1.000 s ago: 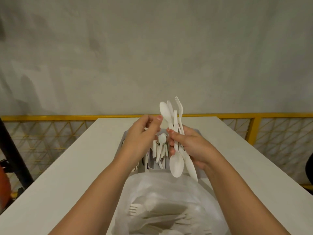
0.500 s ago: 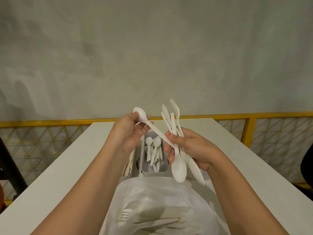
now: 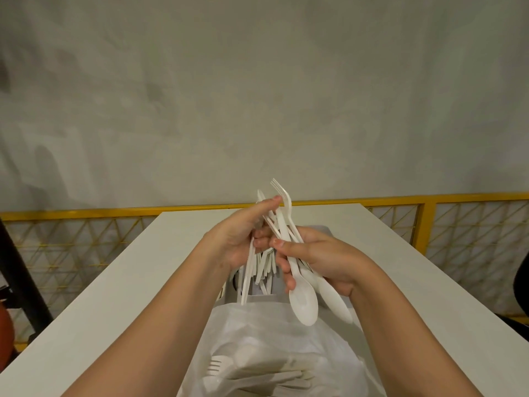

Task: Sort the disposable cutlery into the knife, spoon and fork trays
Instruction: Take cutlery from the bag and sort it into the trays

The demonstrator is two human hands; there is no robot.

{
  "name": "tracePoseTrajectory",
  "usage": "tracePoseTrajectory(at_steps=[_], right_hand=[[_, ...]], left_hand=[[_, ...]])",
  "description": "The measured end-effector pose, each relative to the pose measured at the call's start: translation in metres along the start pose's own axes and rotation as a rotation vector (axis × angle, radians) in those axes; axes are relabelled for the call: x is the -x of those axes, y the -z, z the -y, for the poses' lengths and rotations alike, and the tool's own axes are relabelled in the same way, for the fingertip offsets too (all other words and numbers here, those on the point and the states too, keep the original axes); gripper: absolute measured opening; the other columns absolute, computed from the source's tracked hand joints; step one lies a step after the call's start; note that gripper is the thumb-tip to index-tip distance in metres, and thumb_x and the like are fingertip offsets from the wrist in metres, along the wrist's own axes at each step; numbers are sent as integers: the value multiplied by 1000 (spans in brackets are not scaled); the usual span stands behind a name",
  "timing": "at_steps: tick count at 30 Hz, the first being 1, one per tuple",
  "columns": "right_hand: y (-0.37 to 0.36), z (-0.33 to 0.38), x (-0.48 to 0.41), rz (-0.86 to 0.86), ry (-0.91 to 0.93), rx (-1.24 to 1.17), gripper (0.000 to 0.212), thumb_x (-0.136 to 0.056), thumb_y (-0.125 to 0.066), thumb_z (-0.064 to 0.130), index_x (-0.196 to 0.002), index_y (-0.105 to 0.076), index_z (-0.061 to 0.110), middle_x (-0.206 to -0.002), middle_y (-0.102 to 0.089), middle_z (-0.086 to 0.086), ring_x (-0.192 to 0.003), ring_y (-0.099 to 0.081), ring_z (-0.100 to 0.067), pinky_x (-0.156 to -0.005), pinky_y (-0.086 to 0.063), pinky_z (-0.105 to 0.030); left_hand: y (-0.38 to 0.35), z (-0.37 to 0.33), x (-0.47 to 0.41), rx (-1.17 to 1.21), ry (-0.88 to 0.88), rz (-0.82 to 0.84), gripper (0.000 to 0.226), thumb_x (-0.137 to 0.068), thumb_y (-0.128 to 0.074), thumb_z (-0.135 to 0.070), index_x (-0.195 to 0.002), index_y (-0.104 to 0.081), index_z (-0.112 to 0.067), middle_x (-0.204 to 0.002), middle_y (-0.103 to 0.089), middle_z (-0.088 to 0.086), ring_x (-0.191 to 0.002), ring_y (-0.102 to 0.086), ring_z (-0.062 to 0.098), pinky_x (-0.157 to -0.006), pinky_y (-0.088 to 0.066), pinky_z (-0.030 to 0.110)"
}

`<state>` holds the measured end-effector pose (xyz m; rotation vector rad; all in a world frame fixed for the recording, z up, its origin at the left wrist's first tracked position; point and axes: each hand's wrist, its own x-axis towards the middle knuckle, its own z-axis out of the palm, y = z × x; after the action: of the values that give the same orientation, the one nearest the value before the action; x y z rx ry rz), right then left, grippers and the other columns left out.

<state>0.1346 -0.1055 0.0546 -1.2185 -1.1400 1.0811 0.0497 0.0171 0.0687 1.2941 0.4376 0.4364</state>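
My right hand (image 3: 320, 253) grips a bunch of white disposable cutlery (image 3: 286, 224). A fork's tines (image 3: 279, 187) point up from the bunch, and two spoon bowls (image 3: 303, 305) hang below the fist. My left hand (image 3: 237, 239) is close against the bunch, fingertips at its top. It holds a single spoon whose thin handle (image 3: 246, 279) hangs down; the bowl is hidden in the palm. Behind both hands stands the grey sorting tray (image 3: 325, 228), mostly covered, with white pieces (image 3: 266, 266) upright in its middle compartment.
A translucent plastic bag (image 3: 272, 333) with several forks (image 3: 214, 366) inside lies on the white table (image 3: 114, 282) just in front of me. A yellow mesh railing (image 3: 429, 200) runs behind the table. A black post (image 3: 17, 267) stands at the left.
My left hand pulled one spoon out of the bunch to the left, then came back to the bunch with that spoon's handle now hanging down. The right hand kept its grip.
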Motion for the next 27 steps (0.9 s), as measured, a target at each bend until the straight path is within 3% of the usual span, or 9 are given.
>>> tracePoseTrajectory(at_steps=[3,7,10,13,16,22,24,27], right_hand=[[0,1,-1,10,6,-8,18,-98,-44,11,-101,-61,17,-59,-48,-6,-41,-49,-16,-48,-48,-23],[1,1,-1,13,-10,-19,20,-98,-45,12,-107,-62,16,-59,-47,-6,-41,-49,-16,-48,-49,-24],[1,0,-2,-4,-31,-4,16,-98,-46,12,-100,-61,16,-59,-47,-6,-42,-48,-15,-48,-50,-26],[1,0,-1,-21,-57,20,8,-97,-46,11,-96,-54,9,-57,-48,-5,-41,-46,-15,-47,-49,-26],[4,0,1,-20,-85,63,7,-97,-46,12,-99,-52,8,-55,-48,-3,-41,-45,-14,-47,-48,-25],[8,2,4,6,-135,125,12,-96,-49,16,-103,-54,8,-58,-49,-2,-45,-44,-12,-48,-48,-25],[11,1,4,-10,-133,108,13,-96,-49,15,-105,-56,8,-57,-49,-1,-44,-44,-13,-49,-47,-25],[21,-1,-1,-83,-85,-3,16,-95,-49,13,-108,-53,4,-54,-47,-2,-41,-43,-14,-46,-47,-26]], left_hand=[[-3,-3,1,-14,28,-5,27,-88,-54,-33,-71,-53,-13,-40,-29,-1,-33,-26,9,-52,-28,22],[-6,-7,0,-34,31,-69,26,-94,-44,-24,-74,-51,-8,-36,-28,-3,-30,-24,8,-48,-25,21],[-8,-9,-3,-71,0,-139,29,-94,-37,-12,-76,-58,-2,-37,-41,-2,-32,-25,8,-42,-23,19],[-4,-13,-9,-6,-58,-227,23,-93,-34,-4,-85,-56,-4,-60,-59,7,-40,-31,10,-33,-24,16],[9,-22,-17,75,-89,-327,24,-94,-31,-2,-87,-53,-6,-76,-62,11,-56,-36,14,-37,-32,17],[40,-41,-35,361,-147,-467,23,-96,-23,2,-90,-45,-2,-76,-44,11,-67,-54,22,-65,-50,38],[53,-46,-40,456,-195,-538,26,-97,-17,3,-88,-40,-4,-75,-38,9,-60,-48,16,-66,-50,38],[73,-45,-47,416,-176,-633,29,-96,-18,2,-76,-35,-8,-65,-28,5,-49,-27,11,-52,-40,26]])
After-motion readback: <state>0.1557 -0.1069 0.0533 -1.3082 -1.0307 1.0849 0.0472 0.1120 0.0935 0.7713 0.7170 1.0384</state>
